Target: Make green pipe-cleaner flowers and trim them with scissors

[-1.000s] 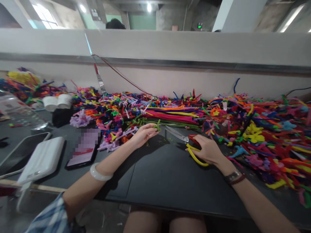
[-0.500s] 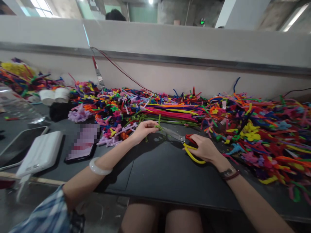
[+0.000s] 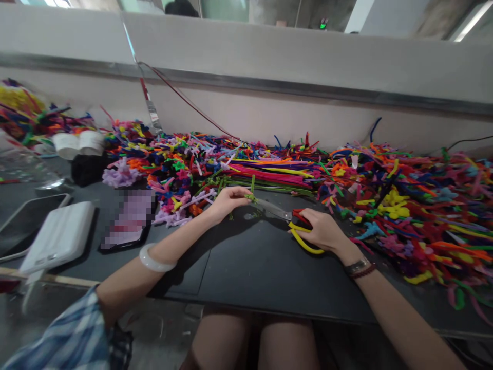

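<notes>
My left hand [image 3: 228, 203] pinches a green pipe cleaner [image 3: 252, 184], one end of which sticks up above the fingertips. Around the handles of a pair of scissors [image 3: 274, 208], one red and one yellow, my right hand [image 3: 323, 229] is closed. The blades point left and their tips meet the green piece at my left fingertips. Small green clippings [image 3: 254, 215] lie on the dark table just below the blades. Behind my hands rests a bundle of long pipe cleaners [image 3: 275, 174] in pink, purple, yellow and green.
Heaps of colourful pipe cleaner pieces [image 3: 431, 205] line the back and right of the table [image 3: 262, 272]. To the left lie a phone [image 3: 129, 218], a white power bank [image 3: 57, 236] and another phone [image 3: 29, 223]. White paper cups [image 3: 79, 144] stand behind them, before a low partition [image 3: 269, 61].
The view has tilted down slightly, so things sit a little higher in it. Both hands keep their holds on the green pipe cleaner and the scissors, nearly unmoved.
</notes>
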### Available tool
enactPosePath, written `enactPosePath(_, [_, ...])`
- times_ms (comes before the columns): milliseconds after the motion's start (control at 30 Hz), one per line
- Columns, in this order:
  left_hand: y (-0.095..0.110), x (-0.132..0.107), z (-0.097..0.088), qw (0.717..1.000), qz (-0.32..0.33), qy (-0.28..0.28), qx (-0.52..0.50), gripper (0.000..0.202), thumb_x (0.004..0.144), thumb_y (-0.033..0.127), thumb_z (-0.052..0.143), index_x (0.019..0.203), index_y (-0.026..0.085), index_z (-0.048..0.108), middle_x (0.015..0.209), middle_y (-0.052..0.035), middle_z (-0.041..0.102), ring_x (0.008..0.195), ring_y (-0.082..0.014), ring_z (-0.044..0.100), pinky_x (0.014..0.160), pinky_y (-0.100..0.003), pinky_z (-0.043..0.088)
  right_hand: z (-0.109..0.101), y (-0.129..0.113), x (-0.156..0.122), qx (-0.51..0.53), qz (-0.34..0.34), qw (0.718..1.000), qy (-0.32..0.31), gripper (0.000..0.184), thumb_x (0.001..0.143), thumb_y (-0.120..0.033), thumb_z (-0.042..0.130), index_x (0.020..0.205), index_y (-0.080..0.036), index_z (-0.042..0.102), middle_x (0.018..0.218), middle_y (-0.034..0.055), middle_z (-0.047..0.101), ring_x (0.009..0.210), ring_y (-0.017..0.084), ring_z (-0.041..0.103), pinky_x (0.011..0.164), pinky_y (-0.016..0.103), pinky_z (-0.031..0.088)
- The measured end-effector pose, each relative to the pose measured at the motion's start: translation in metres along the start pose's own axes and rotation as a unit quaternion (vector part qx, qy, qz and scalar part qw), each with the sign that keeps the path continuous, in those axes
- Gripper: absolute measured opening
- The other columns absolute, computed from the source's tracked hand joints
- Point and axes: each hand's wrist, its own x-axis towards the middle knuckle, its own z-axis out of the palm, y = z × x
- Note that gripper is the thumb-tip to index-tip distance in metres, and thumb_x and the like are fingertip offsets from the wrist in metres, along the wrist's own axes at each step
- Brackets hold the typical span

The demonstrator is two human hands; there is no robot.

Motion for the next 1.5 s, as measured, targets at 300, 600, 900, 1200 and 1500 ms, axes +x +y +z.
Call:
enactPosePath(300, [-0.0010,0.0010,-0.0004,1.000,-0.022,0.009,-0.019,0.016,0.058,0.018,0.065,0.073,0.015,0.062,0.066,0.0008,0.059,0.060,-0.0089,0.052,0.062,-0.023,0.040,0.0019,0.0020,-0.0008,0.002,-0.001,1.000,0.001,0.033,0.072,-0.044,0.053,0.088,-0.016,0.054,0.085,0.0081,0.061,0.074,0.020,0.057,0.062,0.027,0.042])
enactPosePath(600, [0.0028,-0.0006,0.0007,0.998,-0.039,0.016,-0.037,0.017,0.056,0.015,0.065,0.073,0.015,0.062,0.065,0.0009,0.058,0.060,-0.0087,0.052,0.062,-0.023,0.041,0.0036,0.0033,-0.0015,0.007,-0.003,1.000,-0.008,0.034,0.074,-0.046,0.051,0.089,-0.016,0.053,0.085,0.0082,0.061,0.075,0.020,0.058,0.063,0.027,0.043])
enactPosePath(900, [0.0032,0.0016,-0.0006,0.998,-0.046,0.025,-0.033,0.017,0.055,0.015,0.065,0.072,0.015,0.061,0.068,0.0006,0.059,0.062,-0.0091,0.053,0.065,-0.024,0.042,-0.0003,0.0051,0.0006,-0.026,0.039,0.999,0.008,0.035,0.075,-0.045,0.048,0.093,-0.016,0.048,0.087,0.0098,0.061,0.074,0.021,0.058,0.055,0.027,0.042])
enactPosePath(1200, [0.0026,0.0002,-0.0004,0.999,-0.035,0.021,-0.022,0.020,0.058,0.021,0.066,0.075,0.014,0.059,0.069,0.0009,0.057,0.063,-0.0088,0.054,0.065,-0.024,0.044,0.0019,0.0056,-0.0013,-0.058,0.016,0.998,0.004,0.043,0.072,-0.051,0.050,0.096,-0.015,0.051,0.093,0.0101,0.062,0.085,0.023,0.059,0.067,0.028,0.045])
enactPosePath(1500, [0.0006,0.0012,-0.0011,1.000,-0.011,0.010,0.007,0.020,0.058,0.022,0.065,0.075,0.014,0.058,0.069,0.0005,0.057,0.061,-0.0087,0.053,0.062,-0.023,0.044,0.0026,0.0061,-0.0009,-0.072,0.017,0.997,-0.004,0.045,0.072,-0.052,0.049,0.095,-0.014,0.053,0.092,0.0100,0.063,0.083,0.023,0.060,0.067,0.028,0.045])
